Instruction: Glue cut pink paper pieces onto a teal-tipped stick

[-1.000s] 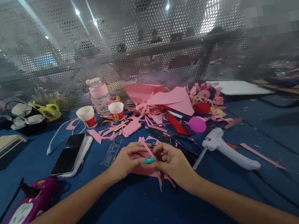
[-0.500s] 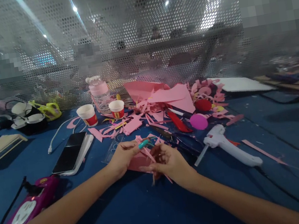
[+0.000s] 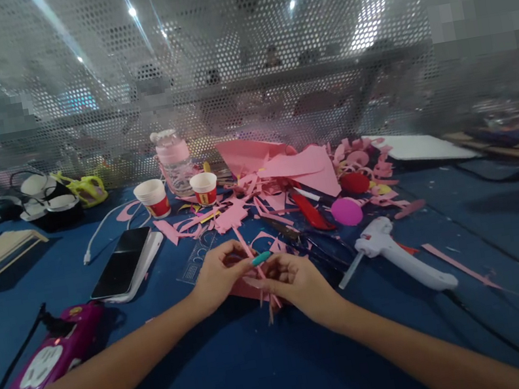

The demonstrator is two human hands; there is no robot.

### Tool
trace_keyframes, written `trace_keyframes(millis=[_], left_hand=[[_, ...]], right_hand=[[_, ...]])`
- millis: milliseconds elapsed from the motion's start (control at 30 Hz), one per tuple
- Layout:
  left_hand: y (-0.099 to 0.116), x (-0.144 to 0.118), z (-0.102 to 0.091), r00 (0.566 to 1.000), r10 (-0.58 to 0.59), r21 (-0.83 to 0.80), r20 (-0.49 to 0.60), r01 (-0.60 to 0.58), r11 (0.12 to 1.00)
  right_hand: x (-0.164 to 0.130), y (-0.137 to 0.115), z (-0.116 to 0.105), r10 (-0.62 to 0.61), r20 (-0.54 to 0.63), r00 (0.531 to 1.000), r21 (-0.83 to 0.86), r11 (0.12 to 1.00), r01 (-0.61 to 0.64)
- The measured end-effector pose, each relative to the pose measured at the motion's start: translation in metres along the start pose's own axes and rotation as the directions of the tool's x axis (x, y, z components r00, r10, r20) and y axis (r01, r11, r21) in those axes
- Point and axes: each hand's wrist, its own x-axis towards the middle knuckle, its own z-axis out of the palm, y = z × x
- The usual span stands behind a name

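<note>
Teal tool (image 3: 261, 258) lower now, between fingertips (image 3: 246, 264).

Pink paper strip (image 3: 248, 253) and teal tool (image 3: 261, 258) between the fingers. Dark blue table (image 3: 249, 369), speckled white. White glue gun (image 3: 399, 255). Magenta power strip (image 3: 50, 352). Black phone (image 3: 122, 271). Red-banded white cups (image 3: 153, 198). Pink paper scraps (image 3: 287, 180). Silver perforated screen (image 3: 237, 59).

The blue table top (image 3: 251, 382) looks like matt cloth. The pink scraps (image 3: 286, 173) at the far side are thin, dull paper. The white glue gun (image 3: 399, 257) on the right is smooth, shiny plastic. The phone (image 3: 123, 270) on the left has a glossy black screen. The far wall (image 3: 237, 59) is shiny metal with holes.
</note>
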Motion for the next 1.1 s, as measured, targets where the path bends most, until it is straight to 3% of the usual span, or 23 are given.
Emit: trace_keyframes(millis=[100, 167, 400, 700, 1100], left_hand=[[0.003, -0.0032, 0.0001, 0.998, 0.041, 0.213, -0.047, -0.031, 0.977], [0.0039, -0.0037, -0.0001, 0.995, 0.074, 0.272, -0.067, -0.053, 0.961], [0.0042, -0.0044, 0.0002, 0.996, 0.085, 0.295, 0.017, -0.086, 0.951], [0.0051, -0.0074, -0.0004, 0.98, 0.201, 0.488, -0.001, -0.175, 0.855], [0.0039, -0.0093, -0.0013, 0.923, 0.377, 0.557, 0.077, -0.353, 0.752]], right_hand=[[0.0007, -0.0004, 0.0003, 0.009, -0.002, 1.0, 0.006, 1.0, -0.009], [0.0011, -0.0005, 0.0003, 0.014, 0.003, 1.0, 0.001, 1.0, -0.014], [0.0011, 0.0024, -0.0005, 0.052, 0.015, 0.999, 0.019, 0.998, -0.052], [0.0007, 0.002, 0.0003, 0.088, 0.026, 0.996, -0.015, 0.996, -0.088], [0.0016, 0.0024, -0.0002, 0.1, 0.019, 0.995, 0.012, 0.995, -0.1]])
